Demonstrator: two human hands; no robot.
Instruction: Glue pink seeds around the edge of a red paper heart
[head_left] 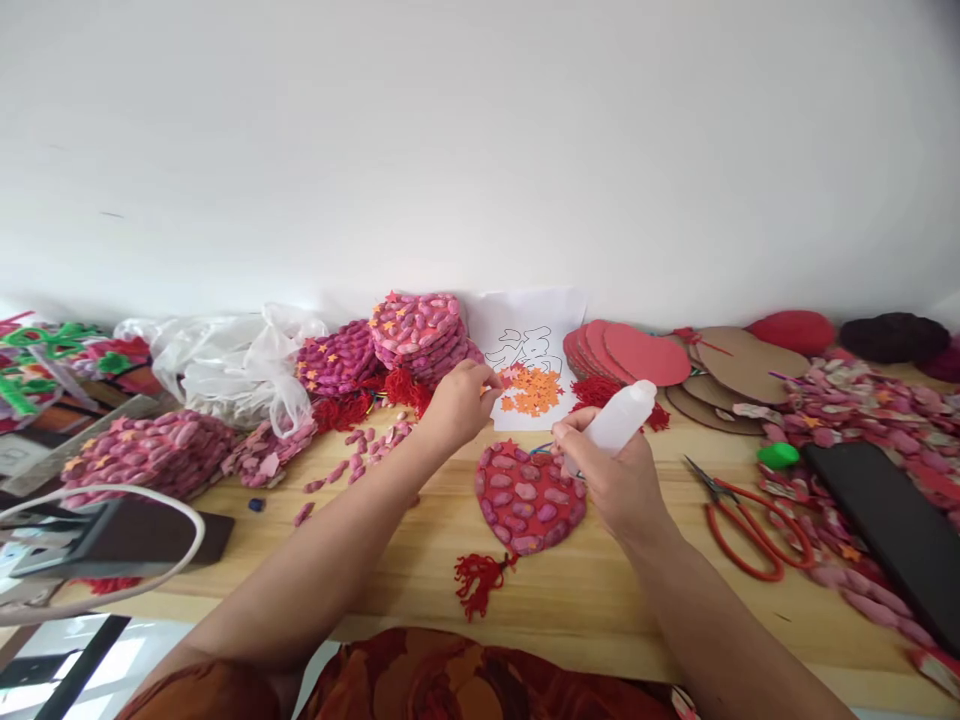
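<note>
A red heart-shaped piece (529, 497) covered with pink shells lies on the wooden table (420, 560), a red tassel (480, 580) at its lower tip. My right hand (611, 470) is closed around a white squeeze bottle (619, 420), its tip pointing down at the heart's upper edge. My left hand (459, 402) reaches toward a pile of small orange stars (534, 390) on a white sheet (529, 350), fingers pinched; what they hold is too small to make out.
Stacks of finished shell hearts (420, 330) and a clear plastic bag (232, 360) stand at the back left. Red discs (637, 352) and brown cardboard discs (742, 368) lie at the back right. Red scissors (742, 525), a green cap (778, 455) and a black slab (892, 530) lie right.
</note>
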